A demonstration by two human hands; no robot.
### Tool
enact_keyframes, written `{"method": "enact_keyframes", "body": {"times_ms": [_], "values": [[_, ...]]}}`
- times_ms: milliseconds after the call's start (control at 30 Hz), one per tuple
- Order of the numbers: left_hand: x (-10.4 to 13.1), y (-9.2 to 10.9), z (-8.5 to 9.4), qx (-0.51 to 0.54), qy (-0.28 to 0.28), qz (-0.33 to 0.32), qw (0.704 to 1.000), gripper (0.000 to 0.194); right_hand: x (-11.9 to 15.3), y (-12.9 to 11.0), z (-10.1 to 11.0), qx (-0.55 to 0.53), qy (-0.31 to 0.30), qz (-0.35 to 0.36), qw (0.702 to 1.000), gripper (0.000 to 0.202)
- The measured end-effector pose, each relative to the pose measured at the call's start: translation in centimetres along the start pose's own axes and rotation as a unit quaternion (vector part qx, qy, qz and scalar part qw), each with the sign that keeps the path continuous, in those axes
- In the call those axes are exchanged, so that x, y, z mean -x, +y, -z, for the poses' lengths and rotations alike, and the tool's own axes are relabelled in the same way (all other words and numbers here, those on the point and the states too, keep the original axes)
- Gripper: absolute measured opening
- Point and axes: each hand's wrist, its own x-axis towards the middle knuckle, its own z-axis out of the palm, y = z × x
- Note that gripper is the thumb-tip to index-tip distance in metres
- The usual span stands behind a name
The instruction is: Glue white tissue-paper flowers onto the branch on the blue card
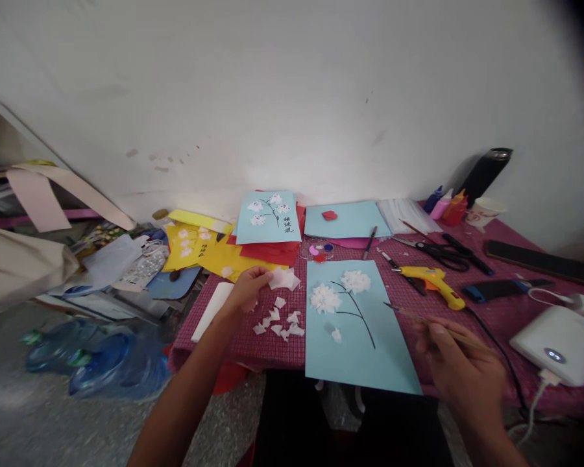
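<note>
My left hand (249, 288) pinches white tissue paper (284, 279) above the left part of the table. Below it lie several crumpled white tissue pieces (277, 323). My right hand (460, 360) grips a thin paintbrush (448, 329), its dark tip pointing left over the right edge of a light blue sheet (333, 360). On that sheet are painted black stems, two fluffy white paper flowers (325, 298) and one small white tissue piece (337, 335) near the lower left. The piece lies apart from the stems.
A yellow glue gun (431, 277), black scissors (440, 255) and a white power bank (559, 344) with cables lie to the right. Behind are a finished flower picture (253, 227), blue paper (355, 227), paint bottles (452, 209) and a black flask (489, 172). Water jugs (100, 363) lie on the floor.
</note>
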Motion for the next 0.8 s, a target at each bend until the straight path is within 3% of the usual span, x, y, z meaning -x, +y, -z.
{"method": "enact_keyframes", "body": {"times_ms": [167,333,800], "values": [[5.7,1.0,-4.2,0.168,-0.101,0.102,0.975,0.036,2.9,-1.7,-2.2,-0.066,-0.114,-0.054,0.99,0.014],[8.9,0.7,-7.1,0.166,-0.125,0.125,0.97,0.035,4.8,-1.4,-4.4,-0.082,-0.175,-0.094,0.977,0.012],[10.1,0.8,-8.0,0.179,-0.164,0.116,0.963,0.031,5.4,-0.7,-5.4,-0.109,-0.186,-0.138,0.967,0.011]]}}
